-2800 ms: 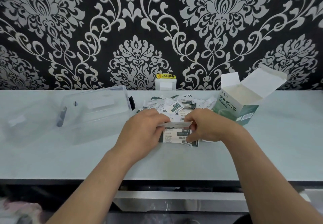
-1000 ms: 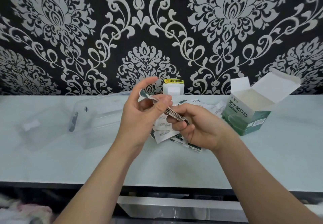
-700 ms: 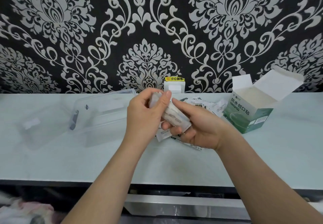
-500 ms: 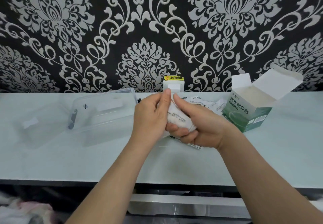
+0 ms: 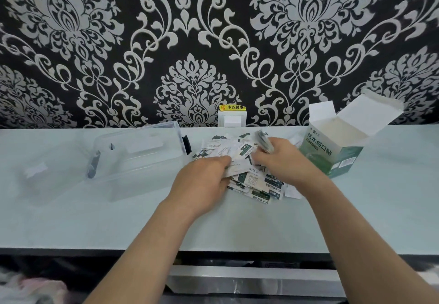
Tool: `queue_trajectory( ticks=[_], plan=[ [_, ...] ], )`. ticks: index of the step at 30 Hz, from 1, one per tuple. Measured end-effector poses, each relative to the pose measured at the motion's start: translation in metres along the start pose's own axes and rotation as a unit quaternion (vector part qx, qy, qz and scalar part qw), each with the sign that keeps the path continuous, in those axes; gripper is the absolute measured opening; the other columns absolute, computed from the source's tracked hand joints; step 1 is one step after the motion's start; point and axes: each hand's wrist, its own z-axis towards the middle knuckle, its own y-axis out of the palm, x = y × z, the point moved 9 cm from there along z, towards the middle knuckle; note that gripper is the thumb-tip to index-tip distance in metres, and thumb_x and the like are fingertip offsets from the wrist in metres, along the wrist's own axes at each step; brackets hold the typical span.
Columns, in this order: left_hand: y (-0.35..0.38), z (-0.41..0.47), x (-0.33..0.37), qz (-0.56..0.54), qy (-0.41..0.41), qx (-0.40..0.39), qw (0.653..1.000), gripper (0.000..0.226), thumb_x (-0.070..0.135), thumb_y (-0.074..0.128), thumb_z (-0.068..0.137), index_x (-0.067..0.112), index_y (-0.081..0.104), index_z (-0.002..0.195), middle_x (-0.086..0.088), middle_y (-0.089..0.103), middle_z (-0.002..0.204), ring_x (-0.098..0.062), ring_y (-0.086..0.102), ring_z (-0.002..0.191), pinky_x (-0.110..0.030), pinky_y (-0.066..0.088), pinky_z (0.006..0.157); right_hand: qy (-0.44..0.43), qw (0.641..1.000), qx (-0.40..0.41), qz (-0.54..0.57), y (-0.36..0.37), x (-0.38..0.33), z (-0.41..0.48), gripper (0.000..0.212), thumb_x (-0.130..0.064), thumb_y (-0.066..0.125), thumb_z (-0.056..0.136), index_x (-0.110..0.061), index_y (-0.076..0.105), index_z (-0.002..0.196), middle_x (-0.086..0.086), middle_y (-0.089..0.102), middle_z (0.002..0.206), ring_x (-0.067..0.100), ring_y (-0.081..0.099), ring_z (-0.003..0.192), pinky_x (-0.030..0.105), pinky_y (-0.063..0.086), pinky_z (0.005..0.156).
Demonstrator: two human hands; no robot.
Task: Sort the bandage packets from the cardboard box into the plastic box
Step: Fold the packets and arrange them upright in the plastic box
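"防水创口贴" on cardboard box (image 5: 332, 154); "小心触电" on yellow sticker (image 5: 232, 107)

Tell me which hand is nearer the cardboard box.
Right. The right hand sits just beside the cardboard box; the left hand lies farther off, toward the plastic box.

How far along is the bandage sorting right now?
Done: the cardboard box stands open, and packets lie in a pile on the table. In hand: the right hand grips a small stack of packets; the left hand is on the pile, its grip unclear. Left: the plastic box shows no packets yet.
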Motion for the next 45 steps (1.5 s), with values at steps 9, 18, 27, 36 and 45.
queue_trajectory(
  ticks=[9, 18, 27, 36, 45],
  plan=[
    [-0.026, 0.001, -0.008, -0.092, 0.002, 0.138, 0.986, 0.026, 0.024, 0.051, 0.097, 0.017, 0.064, 0.076, 0.006, 0.050, 0.051, -0.011, 0.048, 0.051, -0.026, 0.036, 0.052, 0.054, 0.978, 0.028, 0.199, 0.004, 0.013, 0.008, 0.019, -0.030, 0.051, 0.095, -0.011, 0.057, 0.095, -0.001, 0.038, 0.059, 0.013, 0.029, 0.048, 0.026, 0.025, 0.045],
    [-0.041, -0.001, -0.010, -0.390, -0.131, 0.253, 0.876, 0.025, 0.021, 0.059, 0.091, 0.025, 0.068, 0.068, 0.005, 0.067, 0.062, -0.015, 0.064, 0.063, -0.031, 0.052, 0.058, 0.119, 0.799, -0.151, 0.570, 0.068, -0.026, -0.002, 0.041, -0.056, 0.062, 0.084, -0.015, 0.063, 0.088, -0.003, 0.044, 0.059, 0.011, 0.036, 0.051, 0.018, 0.031, 0.054],
    [-0.032, 0.013, 0.031, -0.360, 0.000, 0.141, 0.922, 0.025, 0.032, 0.054, 0.089, 0.030, 0.071, 0.107, 0.011, 0.062, 0.094, -0.007, 0.056, 0.085, -0.027, 0.047, 0.076, 0.141, 0.817, 0.026, 0.558, 0.033, -0.004, 0.007, 0.030, -0.033, 0.045, 0.092, -0.007, 0.058, 0.100, 0.013, 0.064, 0.080, 0.028, 0.064, 0.080, 0.046, 0.052, 0.091],
    [0.009, 0.012, 0.046, -0.037, 0.077, -0.003, 0.996, 0.048, 0.049, 0.067, 0.079, 0.037, 0.053, 0.124, 0.017, 0.052, 0.124, -0.009, 0.036, 0.117, -0.032, 0.036, 0.097, 0.145, 0.928, 0.099, 0.328, -0.022, 0.027, 0.003, 0.018, -0.023, 0.042, 0.092, -0.013, 0.055, 0.084, -0.002, 0.039, 0.053, 0.013, 0.033, 0.045, 0.023, 0.029, 0.047],
    [0.007, 0.014, 0.053, -0.072, 0.172, 0.040, 0.982, 0.021, 0.030, 0.059, 0.091, 0.028, 0.074, 0.106, 0.011, 0.068, 0.102, -0.017, 0.051, 0.097, -0.034, 0.045, 0.085, 0.105, 0.994, 0.000, 0.039, -0.022, 0.036, 0.004, 0.017, -0.025, 0.059, 0.086, -0.008, 0.061, 0.087, 0.002, 0.044, 0.059, 0.012, 0.034, 0.043, 0.019, 0.025, 0.040]
  ],
)
